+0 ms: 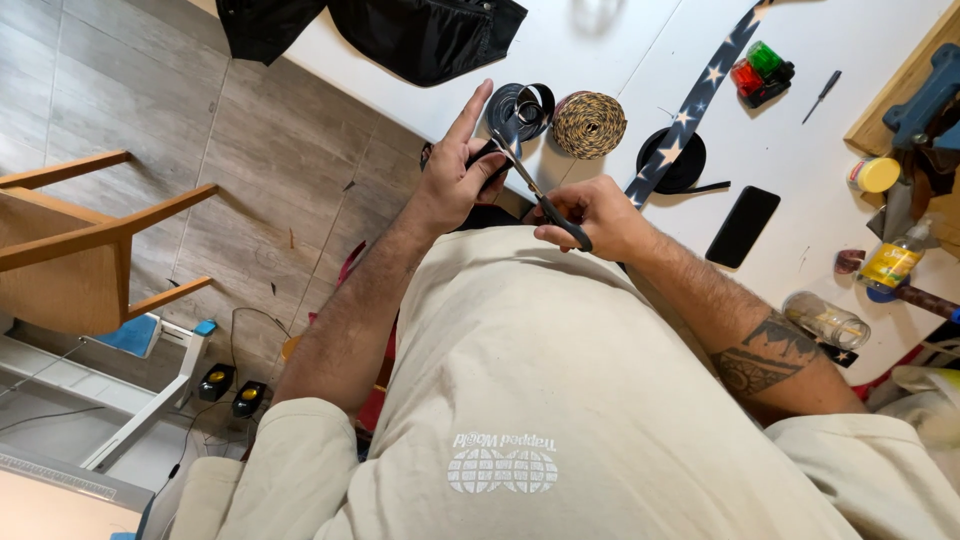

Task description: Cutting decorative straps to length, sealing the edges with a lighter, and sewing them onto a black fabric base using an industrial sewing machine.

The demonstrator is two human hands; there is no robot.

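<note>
The right hand (600, 215) is closed through the black handles of a pair of scissors (535, 190). The blades point up and left toward the left hand (455, 180). The left hand pinches a short piece of dark strap (490, 158) between thumb and curled fingers, with the index finger held out straight. The strap sits at the scissor tips, above the near edge of the white bench (800, 230).

Handling: the strap looks light, thin and limp. It will likely sag unless held taut, so grip it close to the blades. The scissors are rigid and belong held at the handle loops.

On the bench behind the hands lie a grey strap roll (525, 105), a tan braided roll (588, 124), a star-patterned strap (690, 110) and a black phone (742, 226).
</note>
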